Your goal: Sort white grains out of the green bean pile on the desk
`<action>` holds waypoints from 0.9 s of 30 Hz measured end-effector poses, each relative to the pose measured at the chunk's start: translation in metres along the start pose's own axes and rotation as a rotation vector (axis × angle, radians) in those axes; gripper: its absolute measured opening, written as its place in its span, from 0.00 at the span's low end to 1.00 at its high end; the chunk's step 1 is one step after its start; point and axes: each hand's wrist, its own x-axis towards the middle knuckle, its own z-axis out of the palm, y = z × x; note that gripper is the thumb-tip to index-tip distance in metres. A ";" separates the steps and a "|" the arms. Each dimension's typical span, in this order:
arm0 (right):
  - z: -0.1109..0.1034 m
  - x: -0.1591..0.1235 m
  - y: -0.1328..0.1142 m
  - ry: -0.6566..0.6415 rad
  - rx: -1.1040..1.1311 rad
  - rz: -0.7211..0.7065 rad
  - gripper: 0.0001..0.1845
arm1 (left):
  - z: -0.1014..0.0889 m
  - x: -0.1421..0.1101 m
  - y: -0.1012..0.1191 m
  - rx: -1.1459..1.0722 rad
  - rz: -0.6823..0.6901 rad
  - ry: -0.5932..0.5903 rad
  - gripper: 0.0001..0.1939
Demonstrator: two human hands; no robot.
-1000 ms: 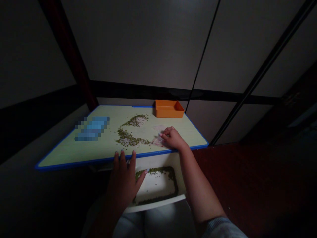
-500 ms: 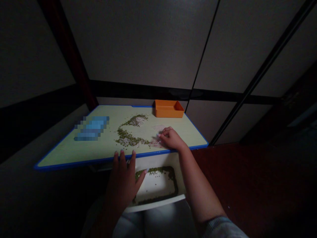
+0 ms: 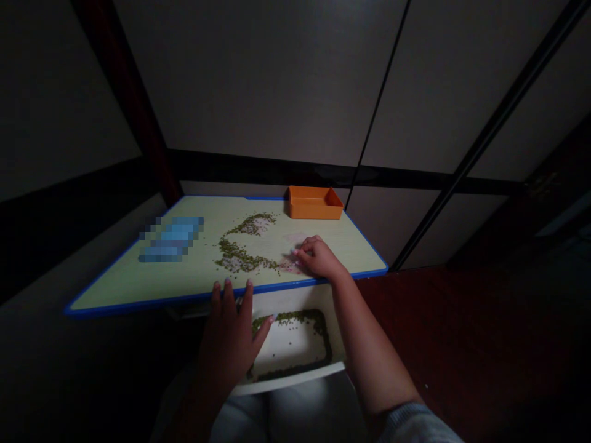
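Observation:
Small green beans (image 3: 240,255) lie scattered in a curved band across the pale tabletop (image 3: 194,283), mixed with patches of whitish grains. My right hand (image 3: 316,255) rests on the table to the right of the beans, fingers curled and pinched together; whatever they hold is hidden or too small to name. Pinkish-white bits lie just under and beside those fingertips. My left hand (image 3: 233,338) is spread, its fingertips at the table's blue front edge. Its thumb reaches over a white drawer-like bin (image 3: 339,335), in which more green beans line the edges of the floor.
An orange open box (image 3: 316,212) stands at the table's back right corner. A blurred-out blue item (image 3: 173,239) lies on the left side. Panelled cabinet doors (image 3: 277,80) rise right behind the table, and a dark red floor (image 3: 425,307) shows at right.
Almost nothing differs. The fingertips of my right hand have shifted very slightly; my left hand, the beans and the bin stay in place.

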 end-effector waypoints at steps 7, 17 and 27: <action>0.002 0.001 -0.001 -0.022 -0.002 0.004 0.16 | 0.001 -0.001 0.000 0.019 0.022 0.026 0.36; 0.004 0.002 -0.004 -0.066 -0.019 -0.043 0.16 | 0.003 -0.001 -0.001 0.030 0.039 0.039 0.37; -0.002 -0.001 -0.012 -0.153 -0.008 -0.041 0.16 | 0.003 -0.001 -0.002 0.040 0.040 0.029 0.37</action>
